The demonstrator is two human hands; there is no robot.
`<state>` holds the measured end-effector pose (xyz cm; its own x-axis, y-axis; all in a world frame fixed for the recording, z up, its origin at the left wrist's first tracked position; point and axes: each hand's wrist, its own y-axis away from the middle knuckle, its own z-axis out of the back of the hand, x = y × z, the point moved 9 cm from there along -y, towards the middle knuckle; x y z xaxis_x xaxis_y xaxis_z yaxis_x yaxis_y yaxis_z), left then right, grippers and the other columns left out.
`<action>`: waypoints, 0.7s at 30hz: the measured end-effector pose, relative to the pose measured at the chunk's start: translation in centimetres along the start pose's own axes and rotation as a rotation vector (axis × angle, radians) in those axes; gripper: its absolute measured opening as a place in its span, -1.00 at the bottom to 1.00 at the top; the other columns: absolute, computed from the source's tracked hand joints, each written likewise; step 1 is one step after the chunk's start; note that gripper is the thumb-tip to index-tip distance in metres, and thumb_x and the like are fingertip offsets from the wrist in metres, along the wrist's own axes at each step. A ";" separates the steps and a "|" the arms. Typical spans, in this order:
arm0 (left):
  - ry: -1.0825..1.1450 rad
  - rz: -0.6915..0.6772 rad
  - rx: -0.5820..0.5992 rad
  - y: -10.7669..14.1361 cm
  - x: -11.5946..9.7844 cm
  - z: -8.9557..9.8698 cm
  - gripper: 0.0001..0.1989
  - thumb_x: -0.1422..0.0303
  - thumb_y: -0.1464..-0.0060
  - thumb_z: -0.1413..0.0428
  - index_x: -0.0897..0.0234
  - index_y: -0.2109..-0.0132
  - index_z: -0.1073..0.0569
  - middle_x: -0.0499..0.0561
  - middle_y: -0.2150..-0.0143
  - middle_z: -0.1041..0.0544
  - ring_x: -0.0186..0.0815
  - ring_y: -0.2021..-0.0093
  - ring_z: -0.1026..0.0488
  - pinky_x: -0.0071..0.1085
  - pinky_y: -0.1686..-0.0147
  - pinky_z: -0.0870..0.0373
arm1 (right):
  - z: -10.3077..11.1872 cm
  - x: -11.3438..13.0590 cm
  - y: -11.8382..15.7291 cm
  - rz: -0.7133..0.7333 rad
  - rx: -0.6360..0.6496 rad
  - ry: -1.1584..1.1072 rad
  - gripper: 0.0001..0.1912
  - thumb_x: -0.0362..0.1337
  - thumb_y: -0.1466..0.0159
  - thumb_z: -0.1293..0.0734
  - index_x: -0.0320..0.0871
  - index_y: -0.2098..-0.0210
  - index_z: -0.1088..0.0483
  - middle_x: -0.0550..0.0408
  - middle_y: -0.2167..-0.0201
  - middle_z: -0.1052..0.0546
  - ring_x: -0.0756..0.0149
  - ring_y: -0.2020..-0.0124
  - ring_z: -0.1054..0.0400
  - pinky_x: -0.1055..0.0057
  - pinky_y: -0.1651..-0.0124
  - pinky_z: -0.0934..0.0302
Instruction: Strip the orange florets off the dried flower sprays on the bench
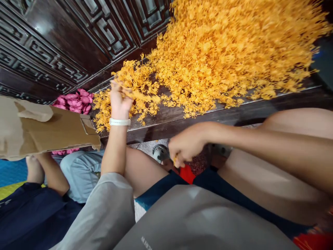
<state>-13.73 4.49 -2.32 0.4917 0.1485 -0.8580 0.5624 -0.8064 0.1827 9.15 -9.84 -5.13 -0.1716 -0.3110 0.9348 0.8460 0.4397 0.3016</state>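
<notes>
Head view: nearest, at the bottom of the frame, is the wearer's smooth grey shirt [187, 215], above bare thighs set apart. The right hand [187, 144] hangs over the gap between them, near the centre, its forearm coming in almost level from the right edge and the wrist bending downward. Its fingers curl inward, thumb and forefinger seeming to pinch a small yellow piece [176, 161], above a bright red item [186, 174]. The low position probably keeps that piece close to the body.

Farther out, the left forearm rises nearly upright from a loose sleeve, a white band [120, 122] round the wrist. The left hand [120, 102] reaches over a dark wooden ledge [168, 116]; its thumb and fingers close on a thin orange-yellow flower sprig [142, 95], but blur hides the exact grip. Raised like this, the sprig likely stays free of the tangle.

A small orange-yellow cluster [136, 74] lies around that hand, and a large feathery heap [231, 48] fills the upper right of the frame, presumably laid along the ledge to be within reach. At left, a torn brown cardboard box [65, 130] stands beside bright pink flowers [82, 100], perhaps separating them from the co-worker [39, 215] in dark blue. Farthest, a carved dark wood panel [88, 55] backs the ledge.
</notes>
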 end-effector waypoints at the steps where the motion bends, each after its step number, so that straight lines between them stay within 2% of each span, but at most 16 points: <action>1: 0.021 -0.022 -0.001 -1.0 -1.2 0.5 -0.70 0.42 -0.54 -0.03 0.18 0.27 -0.40 -0.17 0.46 -0.44 -0.50 0.53 -0.22 -0.50 0.46 -0.23 | -0.8 -0.1 -0.2 -0.011 0.032 0.041 -0.75 -0.30 -0.40 -0.38 -0.21 0.41 -0.57 0.13 0.50 -0.54 0.38 0.48 -0.33 0.37 0.36 -0.09; 2: 0.041 -0.053 0.011 -1.7 -2.4 0.8 -0.72 0.36 -0.54 -0.05 0.17 0.25 -0.42 -0.16 0.43 -0.48 -0.49 0.49 -0.27 -0.50 0.43 -0.26 | -0.7 0.1 -0.2 0.009 -0.009 0.062 -0.76 -0.30 -0.40 -0.38 -0.21 0.39 -0.57 0.12 0.47 -0.56 0.38 0.46 -0.33 0.36 0.35 -0.10; 3: 0.044 -0.080 0.033 -2.2 -3.2 1.0 -0.74 0.29 -0.53 -0.08 0.15 0.23 -0.45 -0.15 0.39 -0.51 -0.47 0.44 -0.32 -0.50 0.39 -0.30 | 0.3 0.5 0.0 0.053 -0.113 0.059 -0.79 -0.28 -0.39 -0.39 -0.20 0.37 -0.57 0.12 0.44 -0.57 0.37 0.43 -0.34 0.35 0.32 -0.12; 4: 0.043 -0.101 0.056 -2.4 -3.8 1.1 -0.76 0.23 -0.51 -0.12 0.13 0.22 -0.48 -0.14 0.36 -0.54 -0.45 0.39 -0.37 -0.49 0.36 -0.32 | 2.2 0.9 0.6 0.104 -0.274 0.023 -0.83 -0.25 -0.38 -0.41 -0.19 0.32 -0.57 0.12 0.41 -0.58 0.36 0.41 -0.35 0.35 0.30 -0.15; 5: 0.030 -0.114 0.073 -2.3 -4.0 1.1 -0.77 0.18 -0.47 -0.16 0.12 0.21 -0.50 -0.12 0.33 -0.56 -0.43 0.35 -0.40 -0.48 0.33 -0.34 | 4.8 1.0 1.8 0.151 -0.486 -0.048 -0.86 -0.21 -0.36 -0.45 -0.17 0.25 -0.55 0.12 0.38 -0.58 0.34 0.39 -0.36 0.34 0.29 -0.18; 6: 0.000 -0.112 0.088 -2.1 -3.8 1.1 -0.76 0.13 -0.44 -0.18 0.10 0.21 -0.51 -0.10 0.31 -0.57 -0.41 0.31 -0.44 -0.47 0.31 -0.36 | 7.9 0.7 3.7 0.190 -0.752 -0.147 -0.81 -0.18 -0.32 -0.48 -0.13 0.15 -0.52 0.13 0.35 -0.57 0.32 0.38 -0.37 0.33 0.29 -0.21; 8: -0.080 -0.072 0.118 -1.4 -2.8 0.7 -0.72 0.04 -0.40 -0.20 0.09 0.22 -0.53 -0.05 0.30 -0.59 -0.35 0.23 -0.50 -0.44 0.29 -0.41 | 12.8 -1.5 9.3 0.219 -1.331 -0.377 -0.58 -0.19 -0.24 -0.55 -0.03 -0.02 -0.39 0.15 0.29 -0.54 0.29 0.39 -0.35 0.29 0.34 -0.23; 9: -0.119 -0.039 0.129 -1.0 -2.1 0.5 -0.70 0.01 -0.38 -0.19 0.09 0.22 -0.54 -0.02 0.29 -0.59 -0.32 0.20 -0.53 -0.43 0.28 -0.44 | 14.0 -2.9 12.1 0.207 -1.589 -0.481 -0.52 -0.24 -0.22 -0.56 0.00 -0.03 -0.31 0.15 0.29 -0.50 0.30 0.43 -0.31 0.28 0.39 -0.20; 10: -0.147 -0.004 0.137 -0.6 -1.5 0.2 -0.69 0.00 -0.39 -0.18 0.10 0.22 -0.55 0.01 0.29 -0.60 -0.29 0.18 -0.55 -0.41 0.26 -0.48 | 14.5 -4.2 14.1 0.182 -1.781 -0.566 -0.49 -0.29 -0.20 -0.55 0.03 -0.02 -0.26 0.16 0.29 -0.47 0.31 0.47 -0.27 0.28 0.44 -0.15; 11: -0.164 0.027 0.145 -0.3 -0.9 -0.1 -0.68 0.01 -0.40 -0.15 0.10 0.22 -0.55 0.04 0.29 -0.60 -0.27 0.17 -0.57 -0.40 0.24 -0.51 | 14.7 -5.3 15.5 0.149 -1.897 -0.628 -0.50 -0.33 -0.20 -0.53 0.04 0.02 -0.22 0.16 0.29 -0.44 0.33 0.49 -0.23 0.29 0.46 -0.10; 12: -0.161 0.049 0.153 0.1 -0.5 -0.3 -0.67 0.02 -0.43 -0.11 0.11 0.22 -0.54 0.06 0.29 -0.61 -0.27 0.16 -0.58 -0.40 0.21 -0.54 | 14.7 -6.0 16.2 0.111 -1.952 -0.668 -0.52 -0.35 -0.20 -0.51 0.04 0.05 -0.20 0.17 0.30 -0.42 0.35 0.51 -0.20 0.30 0.48 -0.06; 14: -0.112 0.090 0.188 0.9 0.3 -1.2 -0.63 0.07 -0.47 -0.04 0.14 0.27 -0.50 0.08 0.25 -0.62 -0.27 0.13 -0.60 -0.38 0.13 -0.58 | 14.5 -6.5 16.2 0.046 -1.936 -0.679 -0.59 -0.35 -0.22 -0.49 0.02 0.11 -0.21 0.19 0.36 -0.38 0.38 0.54 -0.16 0.32 0.48 -0.01; 17: -0.058 0.145 0.246 2.5 1.4 -2.8 -0.63 0.12 -0.48 -0.02 0.18 0.28 -0.47 0.10 0.16 -0.63 -0.26 0.08 -0.63 -0.34 0.07 -0.60 | 14.0 -4.1 13.8 0.028 -1.723 -0.445 -0.68 -0.26 -0.25 -0.51 -0.06 0.14 -0.31 0.19 0.39 -0.39 0.39 0.50 -0.22 0.32 0.42 -0.07; 19: -0.104 0.177 0.255 3.7 2.2 -3.8 -0.71 0.16 -0.47 -0.04 0.19 0.18 -0.52 0.11 0.11 -0.63 -0.22 0.04 -0.64 -0.33 0.09 -0.60 | 13.4 -1.9 11.6 0.025 -1.582 -0.201 -0.65 -0.19 -0.24 -0.56 -0.09 0.13 -0.37 0.17 0.33 -0.45 0.37 0.40 -0.27 0.33 0.32 -0.15; 21: -0.156 0.203 0.271 5.1 3.1 -4.7 -0.81 0.26 -0.46 -0.07 0.19 0.02 -0.55 0.11 0.08 -0.63 -0.18 0.01 -0.66 -0.35 0.12 -0.59 | 12.9 -0.9 10.2 -0.001 -1.517 -0.036 -0.62 -0.14 -0.24 -0.59 -0.08 0.12 -0.38 0.16 0.30 -0.46 0.32 0.32 -0.29 0.31 0.22 -0.21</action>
<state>-6.22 3.57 -1.81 0.4564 -0.1026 -0.8839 0.2568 -0.9359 0.2412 11.44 5.75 -0.51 -0.1658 -0.2809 0.9453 0.5456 -0.8247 -0.1494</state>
